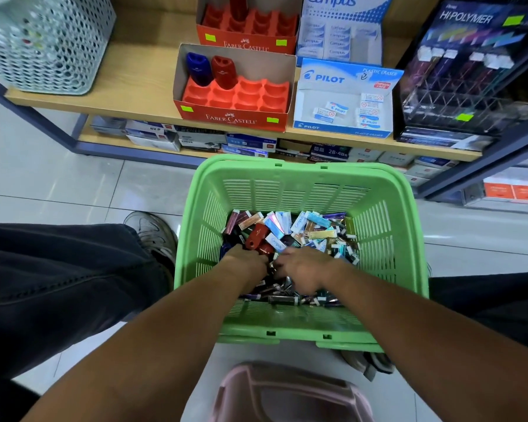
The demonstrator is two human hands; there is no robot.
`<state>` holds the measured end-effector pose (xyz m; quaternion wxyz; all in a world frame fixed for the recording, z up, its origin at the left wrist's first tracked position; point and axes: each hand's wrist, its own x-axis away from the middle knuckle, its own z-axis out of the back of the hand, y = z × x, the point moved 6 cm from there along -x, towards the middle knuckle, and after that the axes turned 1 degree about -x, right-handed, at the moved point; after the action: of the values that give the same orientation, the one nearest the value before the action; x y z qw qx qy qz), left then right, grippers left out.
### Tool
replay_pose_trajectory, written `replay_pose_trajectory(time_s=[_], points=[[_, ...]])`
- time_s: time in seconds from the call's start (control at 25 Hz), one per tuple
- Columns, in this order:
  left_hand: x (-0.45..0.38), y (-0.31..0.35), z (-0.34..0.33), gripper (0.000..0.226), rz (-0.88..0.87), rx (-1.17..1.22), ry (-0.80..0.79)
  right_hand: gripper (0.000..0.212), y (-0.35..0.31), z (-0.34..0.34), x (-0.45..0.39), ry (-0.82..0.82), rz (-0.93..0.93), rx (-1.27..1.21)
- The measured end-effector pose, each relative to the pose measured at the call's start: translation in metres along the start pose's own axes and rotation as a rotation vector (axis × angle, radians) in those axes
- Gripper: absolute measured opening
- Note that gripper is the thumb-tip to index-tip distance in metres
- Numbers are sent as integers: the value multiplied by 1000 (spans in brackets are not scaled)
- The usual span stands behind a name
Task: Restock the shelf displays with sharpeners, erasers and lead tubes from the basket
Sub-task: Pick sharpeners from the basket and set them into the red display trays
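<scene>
A green basket (378, 226) stands on the floor between my knees, filled with lead tubes (323, 229), Campus erasers (276, 242) and red sharpeners (258, 236). Both my hands are down in the pile. My left hand (244, 258) lies against the lower end of a red sharpener, its fingertips buried. My right hand (302, 266) is blurred, with fingers loosely bent among the tubes. On the shelf, the front Faber-Castell tray (235, 100) holds a blue sharpener (198, 68) and a red one (223, 72). Beside it are the Pilot eraser box (342, 129) and the Hi-Polymer lead rack (470, 74).
A second Faber-Castell tray (247, 41) and a Campus eraser box (339, 35) stand behind. A pale mesh bin (43, 44) sits at the shelf's left end. Boxes fill the lower shelf (250, 144). A pink stool (287, 394) is under me.
</scene>
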<state>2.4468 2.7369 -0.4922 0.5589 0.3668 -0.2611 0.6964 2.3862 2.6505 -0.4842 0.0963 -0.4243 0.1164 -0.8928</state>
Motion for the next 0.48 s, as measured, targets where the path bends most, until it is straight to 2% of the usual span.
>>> replay_pose_trajectory(time_s=[0.12,0.24,0.36,0.44,0.48], points=[[5,-6,6,42,37,-4,54,31,9,-9,8,-54,-96,146],[4,-6,16,35,91,-17,104,34,29,13,18,-27,-254,172],[7,-18,18,32,168,46,110,18,37,30,19,6,-363,294],[9,-26,25,39,210,50,151,44,35,32,10,116,-394,316],[10,-29,29,42,236,56,175,50,28,33,5,215,-338,255]])
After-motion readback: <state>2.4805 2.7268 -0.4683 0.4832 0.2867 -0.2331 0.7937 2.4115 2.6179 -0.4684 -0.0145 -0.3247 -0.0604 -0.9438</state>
